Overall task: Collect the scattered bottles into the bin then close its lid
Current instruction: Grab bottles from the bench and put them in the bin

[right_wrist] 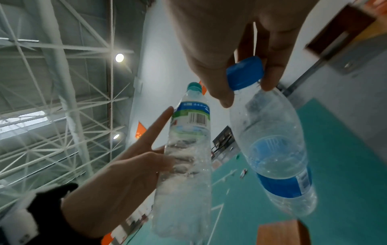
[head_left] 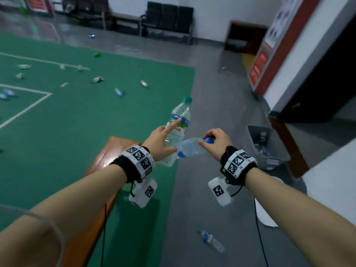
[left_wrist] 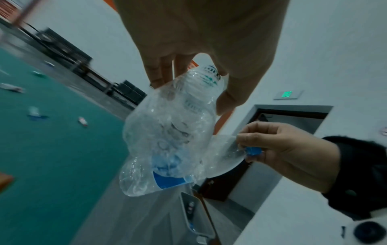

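Note:
My left hand (head_left: 159, 143) holds a clear bottle with a green cap (head_left: 180, 116) upright in the air, thumb and fingers round its body and the index finger straight along the label. My right hand (head_left: 215, 139) pinches the blue cap of a second clear bottle (head_left: 190, 148), which hangs tilted against the first. In the right wrist view the blue-capped bottle (right_wrist: 272, 140) dangles from my fingertips (right_wrist: 270, 77) beside the green-capped bottle (right_wrist: 188, 149). The open grey bin (head_left: 250, 135) stands on the floor to the right, with bottles inside.
Another bottle (head_left: 212, 240) lies on the grey floor near my feet. Several bottles are scattered over the green court (head_left: 57, 116) to the left. A wooden bench (head_left: 107, 157) runs under my left forearm. Dark seats (head_left: 169, 18) line the far wall.

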A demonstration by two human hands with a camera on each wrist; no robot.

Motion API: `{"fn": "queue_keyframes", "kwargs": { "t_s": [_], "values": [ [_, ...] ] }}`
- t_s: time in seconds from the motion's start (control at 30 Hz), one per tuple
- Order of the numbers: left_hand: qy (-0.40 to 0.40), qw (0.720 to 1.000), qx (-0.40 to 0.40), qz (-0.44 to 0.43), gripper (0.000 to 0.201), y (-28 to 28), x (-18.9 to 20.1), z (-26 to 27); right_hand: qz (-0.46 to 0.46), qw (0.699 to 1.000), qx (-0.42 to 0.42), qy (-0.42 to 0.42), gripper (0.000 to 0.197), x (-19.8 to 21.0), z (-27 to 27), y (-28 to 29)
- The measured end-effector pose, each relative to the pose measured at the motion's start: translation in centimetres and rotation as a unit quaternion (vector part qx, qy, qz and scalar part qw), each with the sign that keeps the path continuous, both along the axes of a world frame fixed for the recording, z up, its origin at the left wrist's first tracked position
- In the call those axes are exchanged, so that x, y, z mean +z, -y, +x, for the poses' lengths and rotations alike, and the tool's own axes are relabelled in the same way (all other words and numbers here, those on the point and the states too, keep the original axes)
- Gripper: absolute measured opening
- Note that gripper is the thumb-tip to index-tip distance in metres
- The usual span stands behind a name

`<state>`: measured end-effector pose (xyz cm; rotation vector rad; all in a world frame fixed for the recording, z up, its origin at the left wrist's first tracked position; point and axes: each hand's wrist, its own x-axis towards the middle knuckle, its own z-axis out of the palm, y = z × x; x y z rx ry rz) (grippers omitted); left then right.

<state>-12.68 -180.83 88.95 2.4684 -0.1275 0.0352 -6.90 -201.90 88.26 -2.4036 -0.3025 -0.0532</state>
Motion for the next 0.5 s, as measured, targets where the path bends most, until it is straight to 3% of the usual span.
{"fn": "queue_keyframes", "kwargs": {
  "t_s": [0.2, 0.37, 0.5],
  "values": [
    [-0.011, 0.991, -0.135, -0.002, 0.097, 11.9, 0.0, 12.0, 0.004, 0.996, -0.077, -0.044, 0.019, -0.8, 7.3, 11.6],
    [-0.086, 0.978, -0.192, 0.006, 0.097, 20.0, -4.0, 23.3, -0.034, 0.984, -0.106, -0.139, 0.015, -5.3, 13.2, 20.1],
    [-0.115, 0.968, -0.224, 0.015, 0.097, 26.4, -7.6, 34.2, -0.035, 0.970, -0.176, -0.165, 0.014, -8.2, 21.4, 27.1]
  ]
}}
